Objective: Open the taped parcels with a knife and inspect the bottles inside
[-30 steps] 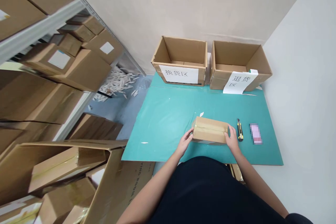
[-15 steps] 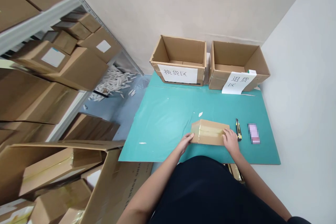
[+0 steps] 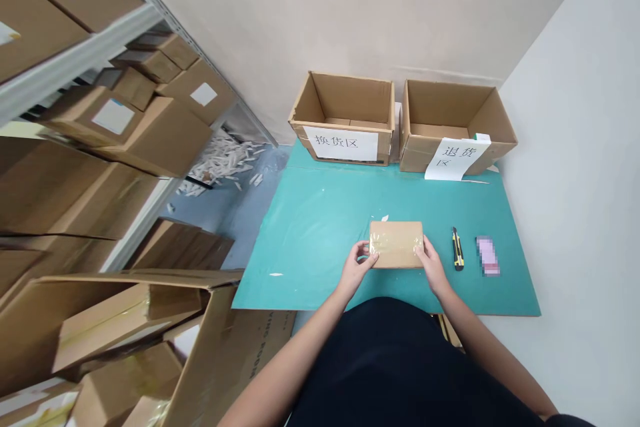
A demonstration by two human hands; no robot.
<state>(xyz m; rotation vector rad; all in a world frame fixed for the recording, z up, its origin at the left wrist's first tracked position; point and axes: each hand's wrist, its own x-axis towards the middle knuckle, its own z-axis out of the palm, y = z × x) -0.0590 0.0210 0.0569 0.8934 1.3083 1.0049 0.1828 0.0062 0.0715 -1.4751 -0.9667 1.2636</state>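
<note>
left hand: your left hand is closed round the parcel's left edge, fingers curled onto it.
right hand: your right hand is closed on the right edge, fingers pressed on top.
parcel: the taped kraft parcel lies flat between your hands, above the near edge of the teal cutting mat. the view is poor here: could be on the mat or slightly lifted.
nearby: a yellow-and-black utility knife lies just right of your right hand, with a pixelated pink item beyond it.
far edge: two open cardboard cartons, 换货区 carton and 退货区 carton, stand against the wall.
risk 1: glossy wrap is slick, so your fingers could slip and drop the parcel.
risk 2: a rightward swing could bring your hand or the parcel into the knife. blade state is too small to tell.
</note>
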